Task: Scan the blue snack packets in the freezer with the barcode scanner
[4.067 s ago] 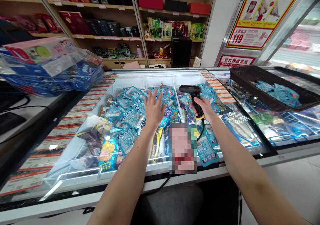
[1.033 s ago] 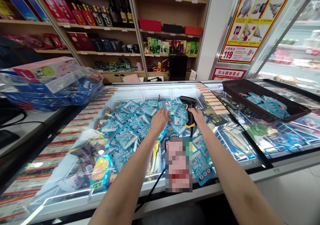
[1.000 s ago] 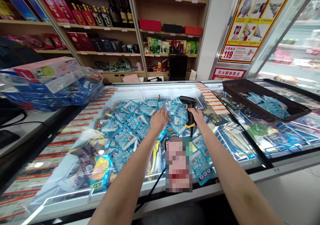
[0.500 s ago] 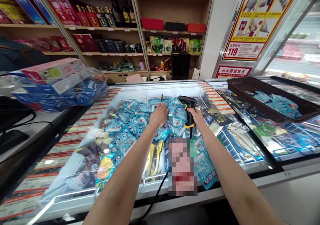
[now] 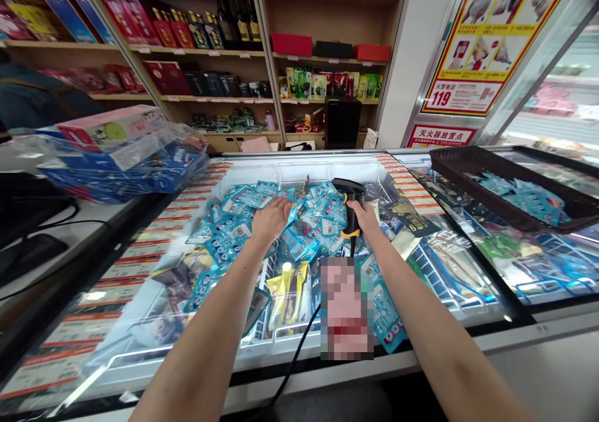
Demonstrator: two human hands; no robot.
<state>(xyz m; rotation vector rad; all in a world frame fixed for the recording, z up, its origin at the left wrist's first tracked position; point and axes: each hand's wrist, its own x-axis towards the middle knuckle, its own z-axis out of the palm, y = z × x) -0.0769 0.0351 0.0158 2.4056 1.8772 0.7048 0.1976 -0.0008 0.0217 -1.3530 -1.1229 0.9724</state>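
Blue-and-white flat packets lie loosely heaped on the glass top of a chest freezer. My left hand rests over the heap, fingers stretched out and lying flat on the packets. With my right hand I grip the handle of a black-and-yellow barcode scanner, its head just above the packets. A black cable runs over the freezer's front edge. One packet lies beneath my right forearm, beside a pixelated pinkish object. Another packet is partly behind my left forearm.
On the right of the freezer stands a brown basket with similar packets inside. Plastic-wrapped boxes are stacked at the left, near black cables. Shelves of bottles and boxes line the back. A person's dark clothing shows at far left.
My left hand has moved left across the heap, and packets there have spread and shifted. My right hand still holds the scanner in nearly the same place. The camera view has shifted slightly.
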